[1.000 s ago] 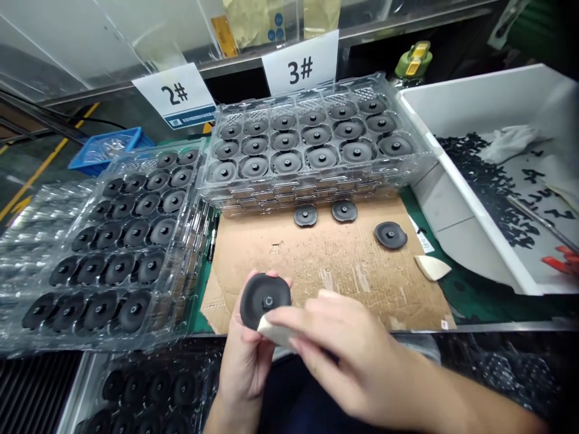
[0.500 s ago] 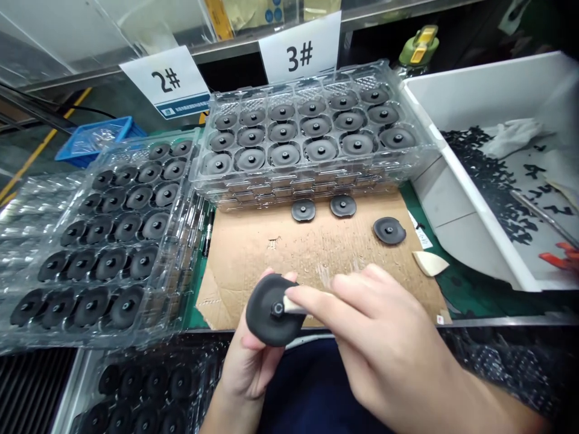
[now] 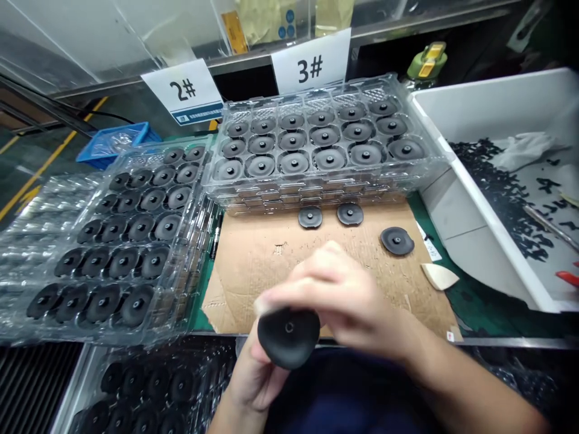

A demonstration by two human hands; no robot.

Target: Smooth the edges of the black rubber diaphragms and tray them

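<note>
My left hand (image 3: 253,377) grips a black round dish-shaped part (image 3: 289,343) with a small central stud, holding it from behind and below. The part is tilted with its face toward me. My right hand (image 3: 335,295) is closed at its far rim, fingers curled and blurred. A pale tip shows by its index finger; whether it is the small pale piece seen earlier is hard to make out. Three similar black parts, left (image 3: 310,217), middle (image 3: 350,213) and right (image 3: 397,240), lie on the cardboard sheet (image 3: 244,259). A cream wedge (image 3: 439,276) rests at its right edge.
Stacked clear trays (image 3: 325,181) filled with black parts stand behind the cardboard. More filled trays (image 3: 176,265) are at left. A white bin (image 3: 488,241) at right holds small black pieces, a glove and a tool. A green-lidded bottle (image 3: 425,63) stands behind.
My right hand has moved left and over the held part's far rim. The part has tilted, and the pale piece at its hub no longer shows there. The camera view has shifted slightly.
</note>
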